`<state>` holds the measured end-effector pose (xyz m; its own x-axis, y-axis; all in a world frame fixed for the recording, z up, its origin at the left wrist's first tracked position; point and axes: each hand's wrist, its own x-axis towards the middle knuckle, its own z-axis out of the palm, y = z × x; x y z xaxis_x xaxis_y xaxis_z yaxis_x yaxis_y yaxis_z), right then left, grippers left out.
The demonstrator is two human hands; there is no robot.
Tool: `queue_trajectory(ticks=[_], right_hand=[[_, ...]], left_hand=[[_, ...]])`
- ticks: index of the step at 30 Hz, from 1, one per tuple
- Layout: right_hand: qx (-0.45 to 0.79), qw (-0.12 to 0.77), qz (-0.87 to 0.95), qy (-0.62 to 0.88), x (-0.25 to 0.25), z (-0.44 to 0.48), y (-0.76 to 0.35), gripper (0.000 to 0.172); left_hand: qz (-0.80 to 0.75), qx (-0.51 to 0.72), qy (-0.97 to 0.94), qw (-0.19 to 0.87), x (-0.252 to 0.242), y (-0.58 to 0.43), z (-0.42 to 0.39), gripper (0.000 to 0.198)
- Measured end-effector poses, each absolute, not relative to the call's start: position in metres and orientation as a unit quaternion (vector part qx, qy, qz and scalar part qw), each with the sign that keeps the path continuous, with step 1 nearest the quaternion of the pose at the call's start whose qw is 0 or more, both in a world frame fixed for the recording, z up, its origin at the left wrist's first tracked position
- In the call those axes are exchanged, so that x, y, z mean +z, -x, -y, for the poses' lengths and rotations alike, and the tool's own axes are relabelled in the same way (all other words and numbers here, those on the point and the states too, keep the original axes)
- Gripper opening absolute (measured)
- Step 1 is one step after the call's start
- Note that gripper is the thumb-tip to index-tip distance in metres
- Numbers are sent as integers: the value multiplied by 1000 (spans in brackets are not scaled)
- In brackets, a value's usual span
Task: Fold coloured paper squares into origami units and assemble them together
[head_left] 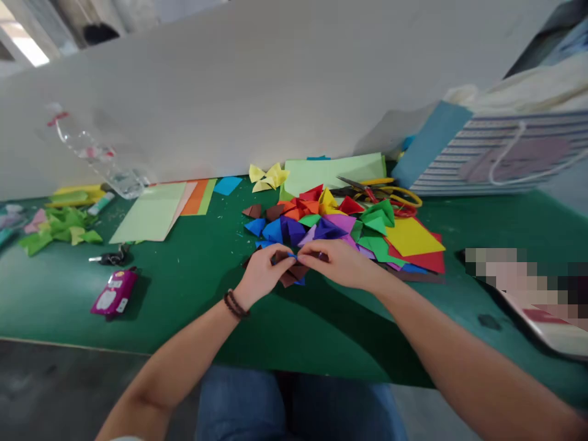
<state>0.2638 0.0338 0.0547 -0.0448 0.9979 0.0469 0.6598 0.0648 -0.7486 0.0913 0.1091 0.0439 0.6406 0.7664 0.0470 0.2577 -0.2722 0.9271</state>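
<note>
Between the pinched fingertips of my left hand (pixel 265 272) and my right hand (pixel 337 262) is a small blue piece of paper (pixel 293 256), mostly covered by the fingers. Both hands meet just in front of a heap of folded paper pieces (pixel 294 229) in many colours. Under the fingers lie a brown folded piece (pixel 294 274) and a bit of blue paper. A dark beaded bracelet (pixel 236 304) circles my left wrist.
Behind the heap are scissors (pixel 404 195) and a pale green sheet (pixel 335 174). Yellow square paper (pixel 413 236) lies right, near a tablet-like device (pixel 528 300) and striped paper bag (pixel 500 147). Leftward are a purple packet (pixel 114 293), keys (pixel 110 257), paper sheets (pixel 147 211) and a plastic bottle (pixel 98 153).
</note>
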Motion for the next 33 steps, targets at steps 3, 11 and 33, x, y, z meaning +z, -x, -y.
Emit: queue_trajectory(ticks=[3, 11, 33], right_hand=[[218, 270, 708, 615, 54, -33, -263, 25], [117, 239, 774, 574, 44, -34, -254, 22], [127, 363, 690, 613, 33, -30, -246, 23]], left_hand=[[-318, 242, -738, 544, 42, -92, -109, 5], [-304, 189, -679, 641, 34, -93, -108, 7], [-271, 256, -800, 471, 50, -83, -120, 13]])
